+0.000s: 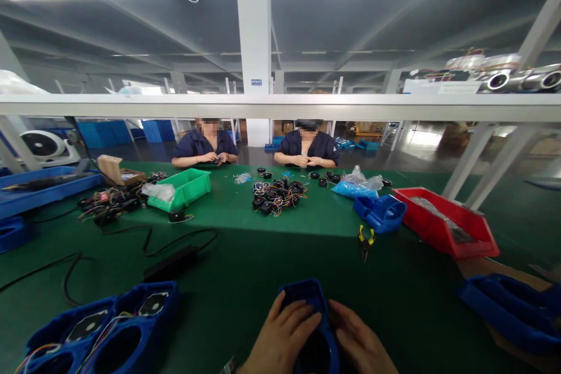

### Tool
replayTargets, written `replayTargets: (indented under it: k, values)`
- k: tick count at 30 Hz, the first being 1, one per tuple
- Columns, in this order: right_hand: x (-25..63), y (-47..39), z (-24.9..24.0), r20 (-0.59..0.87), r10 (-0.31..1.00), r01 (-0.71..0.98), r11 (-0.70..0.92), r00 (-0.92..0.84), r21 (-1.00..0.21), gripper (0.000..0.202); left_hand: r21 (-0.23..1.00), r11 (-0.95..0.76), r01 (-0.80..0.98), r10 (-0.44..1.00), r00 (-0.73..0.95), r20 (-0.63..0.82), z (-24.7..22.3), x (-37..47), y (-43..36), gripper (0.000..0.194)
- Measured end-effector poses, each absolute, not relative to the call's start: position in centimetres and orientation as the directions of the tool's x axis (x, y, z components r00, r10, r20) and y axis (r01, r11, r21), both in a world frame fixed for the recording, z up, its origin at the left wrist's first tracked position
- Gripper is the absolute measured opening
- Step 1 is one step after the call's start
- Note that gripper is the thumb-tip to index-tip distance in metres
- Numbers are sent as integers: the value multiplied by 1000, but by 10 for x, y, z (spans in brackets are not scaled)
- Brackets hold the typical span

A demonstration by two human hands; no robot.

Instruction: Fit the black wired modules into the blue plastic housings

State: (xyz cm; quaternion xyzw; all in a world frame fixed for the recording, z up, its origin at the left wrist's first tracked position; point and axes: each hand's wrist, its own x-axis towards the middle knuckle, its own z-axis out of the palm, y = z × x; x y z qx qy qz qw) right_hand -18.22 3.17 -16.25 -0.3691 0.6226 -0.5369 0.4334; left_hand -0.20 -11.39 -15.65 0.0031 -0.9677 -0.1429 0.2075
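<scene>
A blue plastic housing (332,339) with a hollow, open interior lies at the front edge of the green table, between my hands. My left hand (283,336) grips it from the left, its fingers lying across the rim and over the opening. Curved along the opposite wall, my right hand (362,339) steadies the housing from the right; its fingertips are partly hidden. To the left lie larger blue housings (169,304) with black fans (153,304) and coloured wires fitted in them. Another blue housing (504,304) rests at the right edge.
Yellow-handled pliers (366,239) lie ahead, near a blue part (381,213) and a red bin (451,225). Wired black fans (278,196) are heaped mid-table. A green bin (188,190) and black power adapter (170,263) are leftward. Two people (307,149) sit opposite beneath a shelf (280,106).
</scene>
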Motion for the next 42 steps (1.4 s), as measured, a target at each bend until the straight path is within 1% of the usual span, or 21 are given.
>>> replayTargets:
  k: [1, 3, 5, 6, 8, 9, 11, 13, 15, 17, 20, 23, 27, 29, 30, 31, 33, 35, 37, 39, 42]
  values:
    - [-192, 43, -158, -115, -901, -148, 192, -418, -970, 55, 264, 962, 61, -51, -915, 399, -159, -3, -115, 71]
    - [-216, 73, -142, 89, -819, -489, 248, -567, -836, 53, 220, 973, 77, -18, -916, 400, -164, -2, -116, 76]
    - [-246, 112, -123, 363, -705, -749, 360, -608, -556, 52, 167, 985, 51, -21, -915, 403, -170, 0, -116, 82]
    - [-262, 135, -115, 462, -649, -795, 456, -604, -399, 55, 142, 989, 31, -30, -912, 409, -173, 1, -116, 84]
    - [-292, 185, -107, 524, -544, -706, 688, -656, -170, 67, 108, 994, 4, -44, -899, 436, -179, 2, -116, 88]
    - [-304, 209, -106, 496, -485, -606, 788, -720, -108, 75, 105, 994, -5, -51, -892, 448, -181, 2, -115, 90]
    - [-320, 250, -114, 373, -404, -452, 891, -835, -49, 85, 121, 992, -27, -80, -884, 460, -184, 3, -112, 94]
    - [-321, 273, -128, 281, -432, -460, 887, -857, -39, 78, 150, 986, -66, -129, -879, 459, -185, 4, -111, 93]
    - [-306, 271, -139, 250, -522, -552, 832, -815, -61, 61, 149, 988, -46, -109, -886, 451, -185, 5, -113, 90]
    - [-273, 251, -144, 224, -614, -645, 757, -757, -107, 46, 126, 992, 9, -48, -895, 444, -185, 8, -116, 90]
    - [-205, 197, -139, 116, -770, -773, 597, -627, -217, 31, 110, 994, 5, -47, -881, 470, -182, 13, -118, 94]
    - [-148, 138, -128, 4, -903, -847, 401, -429, -349, 23, 65, 997, 44, 8, -877, 481, -176, 17, -115, 95]
    - [-153, 94, -103, 55, -965, -875, 206, -255, -437, 33, 52, 995, 87, 54, -890, 454, -167, 23, -111, 94]
    - [-200, 96, -87, 82, -936, -881, 288, -341, -375, 38, 48, 996, 81, 53, -903, 427, -160, 24, -107, 94]
    - [-230, 101, -79, 84, -862, -849, 469, -500, -243, 37, 38, 996, 85, 62, -910, 411, -156, 23, -103, 93]
    - [-262, 108, -73, 107, -781, -785, 592, -615, -182, 40, 32, 995, 91, 71, -917, 392, -151, 21, -99, 91]
    - [-318, 124, -64, 123, -631, -642, 760, -766, -99, 48, 52, 992, 117, 93, -939, 330, -139, 14, -85, 85]
    - [-354, 136, -61, 77, -540, -544, 838, -838, -34, 44, 118, 980, 159, 126, -961, 244, -129, 3, -70, 80]
    - [-365, 138, -63, 6, -540, -540, 841, -841, -1, 45, 194, 968, 156, 121, -976, 183, -122, -6, -58, 76]
    - [-359, 132, -68, -71, -635, -634, 772, -769, -30, 57, 242, 963, 119, 75, -980, 183, -121, -12, -51, 69]
    - [-341, 118, -73, -136, -835, -797, 549, -533, -250, 74, 260, 963, 67, 9, -976, 217, -127, -10, -51, 58]
